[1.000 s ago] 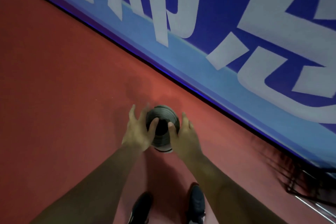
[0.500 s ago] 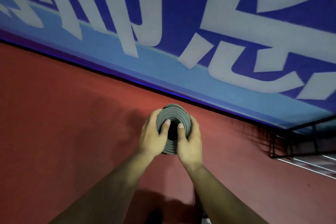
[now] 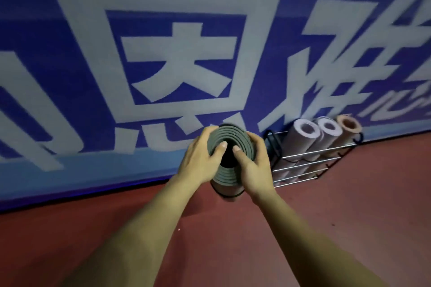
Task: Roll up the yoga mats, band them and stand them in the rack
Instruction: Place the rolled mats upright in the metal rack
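- Grey rolled mat: held between both hands at the centre of the view, with its open end turned toward the camera so that the spiral of layers and the dark hollow core are seen. It is left of the rack and apart from it, not yet placed inside.
- A dark edge is seen round the lower part of the roll; whether this is a band cannot be told. Whether the lower end touches the floor cannot be told either.
- Left hand: wrapped round the left side of the roll. Its fingers are curled over the far rim, and the thumb is hooked into the core.
- Right hand: wrapped round the right side of the roll. Its fingers are curled against the outer layer, and the thumb is likewise pressed into the core, just beside the left thumb.
- Wire rack: set on the floor at the right, against the wall, built of a black frame and bright horizontal rails.
- Three rolled mats are stood in the rack side by side, leaning toward the wall: a pale lilac mat at the left, a white mat in the middle, and a tan mat at the right.
- Blue banner: spread across the far wall and printed with large white characters.
- Red floor: seen below the banner and under both forearms.
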`<state>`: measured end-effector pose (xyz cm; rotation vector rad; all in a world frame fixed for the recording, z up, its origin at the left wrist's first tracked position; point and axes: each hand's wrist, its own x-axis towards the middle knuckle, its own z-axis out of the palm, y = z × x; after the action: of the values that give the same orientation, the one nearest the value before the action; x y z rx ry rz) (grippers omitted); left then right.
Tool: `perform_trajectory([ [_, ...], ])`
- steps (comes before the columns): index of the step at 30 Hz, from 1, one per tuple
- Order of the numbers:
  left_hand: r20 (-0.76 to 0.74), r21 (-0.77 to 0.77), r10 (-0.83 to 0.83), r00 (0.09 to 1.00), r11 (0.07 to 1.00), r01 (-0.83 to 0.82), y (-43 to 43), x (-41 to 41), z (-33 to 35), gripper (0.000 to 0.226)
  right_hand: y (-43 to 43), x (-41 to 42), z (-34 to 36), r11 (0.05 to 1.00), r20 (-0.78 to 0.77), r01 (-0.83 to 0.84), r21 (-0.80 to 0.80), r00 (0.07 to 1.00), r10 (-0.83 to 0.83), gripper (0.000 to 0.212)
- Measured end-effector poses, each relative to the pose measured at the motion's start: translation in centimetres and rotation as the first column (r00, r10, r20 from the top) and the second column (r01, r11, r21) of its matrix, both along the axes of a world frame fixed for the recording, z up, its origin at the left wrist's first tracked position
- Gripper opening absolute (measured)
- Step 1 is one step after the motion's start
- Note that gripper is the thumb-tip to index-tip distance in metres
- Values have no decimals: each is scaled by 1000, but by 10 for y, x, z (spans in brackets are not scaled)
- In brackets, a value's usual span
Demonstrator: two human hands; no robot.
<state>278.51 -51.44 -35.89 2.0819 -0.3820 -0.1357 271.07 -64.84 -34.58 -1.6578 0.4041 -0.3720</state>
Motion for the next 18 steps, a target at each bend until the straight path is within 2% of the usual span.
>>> perform_trajectory([
  [3, 39, -8, -111, 993, 994, 111, -77, -7, 39, 47, -72, -14, 36, 992, 59, 123, -31, 991, -121, 44],
  [7, 39, 32, -139, 989, 990, 138, -180, -19, 76, 54, -171, -29, 72, 981, 62, 189, -46, 981, -186, 51],
  [13, 65, 37, -134, 989, 991, 132, -306, -8, 133, 48, -296, -21, 124, 980, 73, 192, -54, 979, -188, 52],
  [18, 133, 47, -98, 986, 995, 92, -377, 18, 169, 50, -368, 10, 152, 979, 128, 197, -44, 974, -190, 51],
])
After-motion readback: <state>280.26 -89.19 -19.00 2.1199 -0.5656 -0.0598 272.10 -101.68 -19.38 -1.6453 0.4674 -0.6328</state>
